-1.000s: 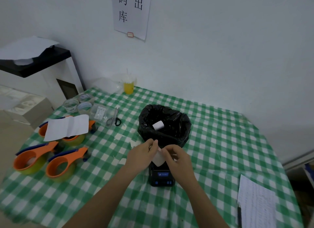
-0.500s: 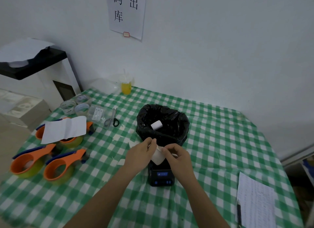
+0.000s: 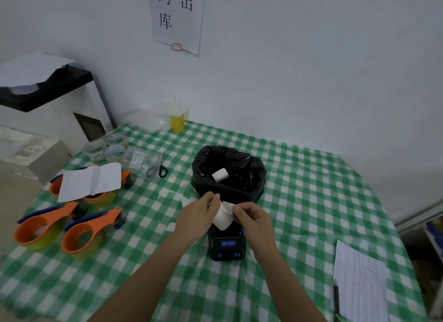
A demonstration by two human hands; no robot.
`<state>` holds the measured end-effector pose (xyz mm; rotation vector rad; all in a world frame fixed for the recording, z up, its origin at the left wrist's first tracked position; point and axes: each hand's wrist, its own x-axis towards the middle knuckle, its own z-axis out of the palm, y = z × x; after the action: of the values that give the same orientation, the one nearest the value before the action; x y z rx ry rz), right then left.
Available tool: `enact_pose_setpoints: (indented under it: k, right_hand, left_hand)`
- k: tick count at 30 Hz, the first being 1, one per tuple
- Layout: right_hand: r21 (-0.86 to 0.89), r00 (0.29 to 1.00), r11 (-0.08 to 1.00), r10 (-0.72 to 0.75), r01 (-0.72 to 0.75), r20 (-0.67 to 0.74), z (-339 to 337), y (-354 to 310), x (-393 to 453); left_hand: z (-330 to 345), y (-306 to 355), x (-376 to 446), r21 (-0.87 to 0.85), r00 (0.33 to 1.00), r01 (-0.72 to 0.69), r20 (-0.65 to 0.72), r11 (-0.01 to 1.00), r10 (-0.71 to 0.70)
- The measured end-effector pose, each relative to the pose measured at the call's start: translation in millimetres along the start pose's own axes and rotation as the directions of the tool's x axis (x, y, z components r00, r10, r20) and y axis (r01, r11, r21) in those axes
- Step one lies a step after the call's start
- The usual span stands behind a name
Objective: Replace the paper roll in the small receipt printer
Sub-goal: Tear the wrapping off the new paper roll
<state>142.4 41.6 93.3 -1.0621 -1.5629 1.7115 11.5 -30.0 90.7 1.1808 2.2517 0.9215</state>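
Both hands, left hand (image 3: 200, 214) and right hand (image 3: 251, 220), pinch a white curling paper strip (image 3: 224, 217) just above the small black receipt printer (image 3: 226, 246) on the counter; uneven pulling could tear it crooked or jam it.

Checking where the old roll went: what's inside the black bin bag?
One small white paper roll lies inside the black plastic bin bag, near its left wall. The bag's bottom is dark and hidden by its front wall.
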Motion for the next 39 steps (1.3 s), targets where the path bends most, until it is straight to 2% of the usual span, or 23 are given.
enact_pose_setpoints:
  k: [6, 9, 18, 25, 33, 39]
  right_hand:
    - [0.057, 0.999, 0.998, 0.036, -0.034, -0.034, -2, 3, 0]
    - [0.082, 0.993, 0.996, 0.055, -0.047, -0.101, -7, 3, 3]
    - [-0.218, 0.980, 0.974, 0.024, -0.068, -0.197, -2, -14, 66]
    - [-0.456, 0.985, 0.882, 0.050, -0.122, -0.167, 21, -9, 153]
    - [-0.589, 0.977, 0.780, 0.183, -0.211, -0.108, 36, 4, 220]
    - [-0.717, 0.989, 0.685, 0.147, -0.125, -0.033, 38, 11, 239]
  left_hand:
    - [1, -2, 0, -0.008, 1.000, 0.008, -0.003, 1.000, -0.008]
    - [-2, -5, 2, -0.054, 0.998, 0.056, -0.039, 0.997, -0.058]
    - [-9, -10, 19, -0.046, 0.992, 0.116, -0.034, 0.992, -0.118]
    - [-13, -19, 36, -0.089, 0.986, 0.161, -0.029, 0.983, -0.164]
    - [-13, -45, 63, -0.078, 0.979, 0.186, -0.065, 0.979, -0.191]
    - [-10, -51, 81, -0.008, 0.967, 0.244, -0.069, 0.970, -0.244]
